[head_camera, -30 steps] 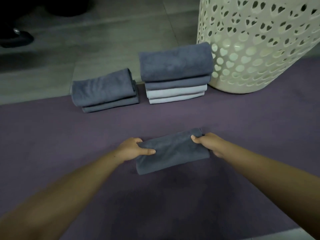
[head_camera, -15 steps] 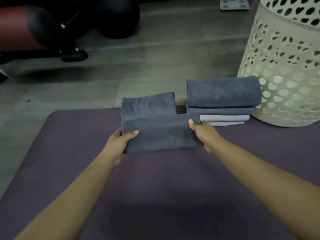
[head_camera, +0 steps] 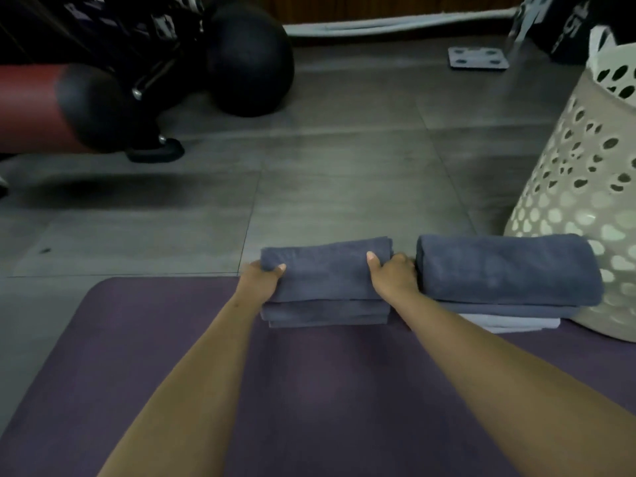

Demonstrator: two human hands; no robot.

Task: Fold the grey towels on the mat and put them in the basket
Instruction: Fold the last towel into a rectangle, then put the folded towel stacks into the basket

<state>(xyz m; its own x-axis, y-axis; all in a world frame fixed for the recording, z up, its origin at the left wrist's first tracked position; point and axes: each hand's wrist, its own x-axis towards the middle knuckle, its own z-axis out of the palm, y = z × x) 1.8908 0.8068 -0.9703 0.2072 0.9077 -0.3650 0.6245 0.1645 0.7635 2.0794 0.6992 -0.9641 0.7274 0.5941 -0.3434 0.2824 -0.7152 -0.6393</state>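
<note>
At centre frame, on the mat's (head_camera: 144, 356) far edge, the left hand (head_camera: 262, 277) and right hand (head_camera: 392, 275) grip the ends of a folded grey towel (head_camera: 323, 270) atop a small pile (head_camera: 325, 313), so stacking seems nearly done and the next move calls for letting go before loading the basket (head_camera: 581, 215) at right.

Black ball (head_camera: 249, 56), grey tiled floor (head_camera: 344, 160)

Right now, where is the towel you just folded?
In both hands, the towel tops the left pile at the mat's far edge, beside the taller pile.
</note>
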